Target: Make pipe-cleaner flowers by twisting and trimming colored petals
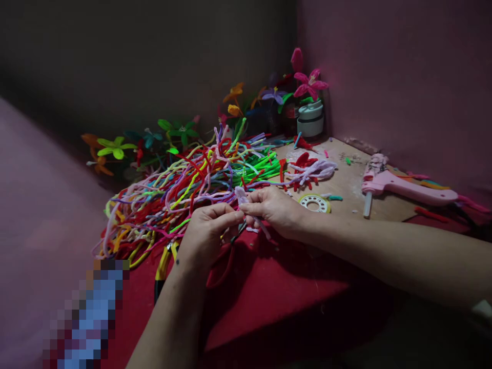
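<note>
My left hand (pixel 209 230) and my right hand (pixel 273 210) meet over a red cloth (pixel 269 292) at the table's front. Both pinch a pale lilac pipe cleaner piece (pixel 242 196), bent into a small petal-like shape, whose tail runs down under my right fingers. A thin dark stem or tool shows just below my left fingertips; I cannot make out what it is. A big tangle of coloured pipe cleaners (pixel 180 189) lies right behind my hands.
A pink glue gun (pixel 403 187) lies at the right on the wooden tabletop (pixel 349 179). A white tape roll (pixel 315 203) sits by my right hand. Finished pipe-cleaner flowers (pixel 307 82) stand in the corner. Yellow-handled pliers (pixel 165 261) lie by my left wrist.
</note>
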The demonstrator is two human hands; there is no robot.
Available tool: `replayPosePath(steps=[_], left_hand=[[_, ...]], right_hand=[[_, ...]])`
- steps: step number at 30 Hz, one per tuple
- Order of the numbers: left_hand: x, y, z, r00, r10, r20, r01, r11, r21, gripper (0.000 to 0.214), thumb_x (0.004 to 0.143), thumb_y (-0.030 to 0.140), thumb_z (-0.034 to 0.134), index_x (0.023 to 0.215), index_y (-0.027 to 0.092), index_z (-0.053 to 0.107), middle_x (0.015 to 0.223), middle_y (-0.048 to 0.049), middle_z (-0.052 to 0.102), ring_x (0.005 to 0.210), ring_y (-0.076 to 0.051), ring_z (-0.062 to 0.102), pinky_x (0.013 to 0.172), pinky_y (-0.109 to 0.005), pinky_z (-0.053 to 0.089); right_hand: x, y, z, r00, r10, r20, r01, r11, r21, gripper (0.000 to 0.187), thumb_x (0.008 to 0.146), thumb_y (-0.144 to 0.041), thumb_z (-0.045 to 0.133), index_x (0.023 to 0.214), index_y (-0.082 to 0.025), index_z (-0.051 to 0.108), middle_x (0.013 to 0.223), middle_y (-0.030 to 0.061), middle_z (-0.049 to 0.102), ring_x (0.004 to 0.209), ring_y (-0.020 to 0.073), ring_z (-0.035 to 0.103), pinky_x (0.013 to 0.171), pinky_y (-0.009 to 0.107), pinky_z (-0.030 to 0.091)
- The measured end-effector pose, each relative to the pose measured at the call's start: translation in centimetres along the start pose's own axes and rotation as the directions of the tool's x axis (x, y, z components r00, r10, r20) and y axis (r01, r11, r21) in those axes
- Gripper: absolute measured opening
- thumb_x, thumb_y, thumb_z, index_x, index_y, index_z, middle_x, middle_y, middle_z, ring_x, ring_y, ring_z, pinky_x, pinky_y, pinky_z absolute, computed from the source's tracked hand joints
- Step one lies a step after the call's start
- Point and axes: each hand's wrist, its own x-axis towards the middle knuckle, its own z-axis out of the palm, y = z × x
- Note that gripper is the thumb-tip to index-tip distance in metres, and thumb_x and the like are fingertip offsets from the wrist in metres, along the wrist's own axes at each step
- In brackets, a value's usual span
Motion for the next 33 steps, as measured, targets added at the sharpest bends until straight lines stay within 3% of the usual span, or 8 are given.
replayPosePath(steps=[7,13,19,21,24,27,29,33], left_hand=[[0.3,0.0,-0.3,1.000,-0.012,0.015,0.012,1.000,-0.027,0.023,0.068,0.030,0.064,0.055,0.013,0.055,0.046,0.0027,0.050,0.040,-0.005,0.039,0.041,-0.018,0.028],[0.4,0.1,0.0,0.974,0.145,-0.174,-0.138,0.989,0.050,0.026,0.068,0.037,0.063,0.085,0.016,0.065,0.069,-0.0001,0.062,0.054,-0.008,0.049,0.049,-0.019,0.036],[0.6,-0.3,0.7,0.965,0.188,-0.183,-0.170,0.979,0.113,0.015,0.063,0.028,0.067,0.067,0.014,0.066,0.068,-0.0015,0.062,0.064,-0.012,0.053,0.062,-0.023,0.041],[0.4,-0.6,1.1,0.922,0.309,-0.233,-0.253,0.937,0.241,0.012,0.065,0.027,0.064,0.063,0.016,0.065,0.066,-0.0012,0.061,0.064,-0.013,0.052,0.063,-0.024,0.041],[-0.1,-0.9,1.8,0.806,0.542,-0.236,-0.366,0.771,0.521,0.011,0.069,0.025,0.060,0.060,0.019,0.064,0.064,-0.0007,0.057,0.064,-0.013,0.050,0.065,-0.024,0.039],[-0.3,-0.9,2.2,0.754,0.618,-0.223,-0.388,0.693,0.608,0.011,0.070,0.024,0.059,0.061,0.021,0.064,0.067,-0.0012,0.057,0.066,-0.013,0.050,0.067,-0.023,0.038],[-0.3,-0.6,2.1,0.786,0.555,-0.273,-0.360,0.769,0.528,0.011,0.070,0.025,0.059,0.061,0.020,0.063,0.066,-0.0006,0.057,0.065,-0.013,0.049,0.064,-0.023,0.038],[0.1,0.1,1.6,0.922,0.255,-0.291,-0.201,0.958,0.204,0.015,0.068,0.027,0.061,0.057,0.016,0.062,0.053,0.0026,0.053,0.049,-0.009,0.042,0.051,-0.022,0.033]], right_hand=[[0.6,0.3,-0.6,0.998,-0.037,0.053,0.031,0.993,0.110,0.021,0.076,-0.022,0.055,0.058,-0.012,0.052,0.048,-0.0013,0.052,0.038,0.0045,0.042,0.036,0.016,0.029],[0.6,0.0,-0.7,0.996,0.028,0.081,-0.038,0.991,0.128,0.012,0.068,-0.011,0.055,0.056,-0.011,0.055,0.046,-0.0015,0.052,0.037,0.0048,0.041,0.037,0.018,0.028],[0.4,0.3,-0.3,0.995,0.046,0.087,-0.050,0.997,0.053,0.012,0.062,-0.007,0.052,0.051,-0.011,0.057,0.039,-0.0018,0.052,0.033,0.0045,0.038,0.035,0.018,0.025],[0.3,0.3,-0.2,0.996,0.067,0.054,-0.069,0.997,0.034,0.014,0.060,-0.006,0.052,0.049,-0.011,0.056,0.037,-0.0019,0.051,0.032,0.0042,0.037,0.034,0.018,0.025],[0.2,0.3,0.0,0.995,0.100,-0.005,-0.100,0.995,0.031,0.015,0.058,-0.004,0.050,0.045,-0.011,0.054,0.036,-0.0023,0.051,0.030,0.0044,0.038,0.033,0.017,0.026],[0.2,0.2,0.1,0.994,0.111,-0.008,-0.110,0.993,0.052,0.015,0.059,-0.004,0.049,0.046,-0.012,0.053,0.036,-0.0020,0.051,0.030,0.0050,0.039,0.033,0.017,0.027],[0.2,0.2,0.1,0.995,0.101,0.010,-0.102,0.992,0.076,0.014,0.060,-0.005,0.050,0.049,-0.011,0.054,0.038,-0.0014,0.053,0.031,0.0050,0.040,0.032,0.017,0.027],[0.2,0.0,0.0,0.995,0.093,0.042,-0.096,0.992,0.086,0.011,0.063,-0.010,0.055,0.052,-0.011,0.055,0.042,-0.0009,0.054,0.033,0.0063,0.044,0.033,0.017,0.028]])
